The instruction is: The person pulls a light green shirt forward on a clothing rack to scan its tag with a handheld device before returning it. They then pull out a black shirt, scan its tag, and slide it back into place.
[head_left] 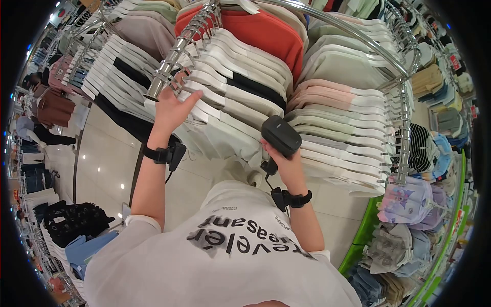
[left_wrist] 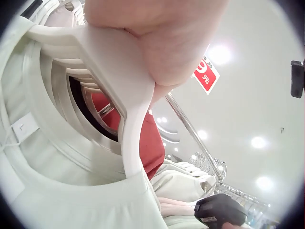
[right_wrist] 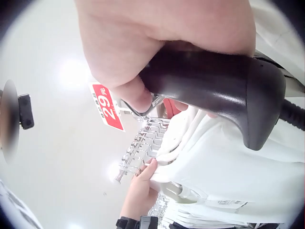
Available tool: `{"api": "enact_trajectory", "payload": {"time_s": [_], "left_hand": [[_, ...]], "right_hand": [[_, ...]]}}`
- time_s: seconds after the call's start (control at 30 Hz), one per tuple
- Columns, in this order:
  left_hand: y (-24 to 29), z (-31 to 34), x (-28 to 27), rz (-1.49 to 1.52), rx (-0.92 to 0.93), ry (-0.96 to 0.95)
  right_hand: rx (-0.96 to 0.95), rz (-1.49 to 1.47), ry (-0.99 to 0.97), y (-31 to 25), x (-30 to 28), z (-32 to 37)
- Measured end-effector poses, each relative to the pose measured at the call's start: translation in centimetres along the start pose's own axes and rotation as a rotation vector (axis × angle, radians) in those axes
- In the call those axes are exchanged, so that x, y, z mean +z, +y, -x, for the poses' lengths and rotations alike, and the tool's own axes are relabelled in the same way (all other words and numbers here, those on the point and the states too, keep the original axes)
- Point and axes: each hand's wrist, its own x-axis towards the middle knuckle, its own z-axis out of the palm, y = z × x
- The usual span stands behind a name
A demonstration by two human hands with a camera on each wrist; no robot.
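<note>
My left hand [head_left: 172,110] is at the front end of a chrome rail [head_left: 176,56], holding the top of a white hanger [left_wrist: 112,50]; its fingertips are hidden in the left wrist view. A pale shirt [left_wrist: 81,202] with a size tag marked L [left_wrist: 25,128] hangs from that hanger. In my right hand [head_left: 289,166] is a black handheld barcode scanner [head_left: 281,135], gripped by its handle [right_wrist: 200,78] in front of the hanging clothes. The scanner's cord [right_wrist: 293,114] leaves the handle's base in the right wrist view.
Behind the front shirts hangs a red garment [head_left: 266,38]. To the right, another rail [head_left: 404,128] carries pink, green and white tops [head_left: 335,120]. A red price sign [right_wrist: 107,106] shows above the rack. Folded clothes [head_left: 76,222] lie at the lower left.
</note>
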Motion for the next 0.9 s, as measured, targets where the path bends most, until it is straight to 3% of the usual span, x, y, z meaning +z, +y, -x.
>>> {"api": "enact_trajectory", "payload": {"time_s": [0.17, 0.5, 0.9], "left_hand": [[-0.2, 0.1, 0.8, 0.006, -0.027, 0.108], [-0.1, 0.1, 0.8, 0.015, -0.006, 0.121], [-0.6, 0.5, -1.1, 0.086, 0.070, -0.070]], "right_hand": [[-0.032, 0.079, -0.021, 1.0, 0.0, 0.2], [-0.043, 0.222, -0.082, -0.3, 0.8, 0.9], [-0.037, 0.152, -0.086, -0.2, 1.1, 0.7]]}}
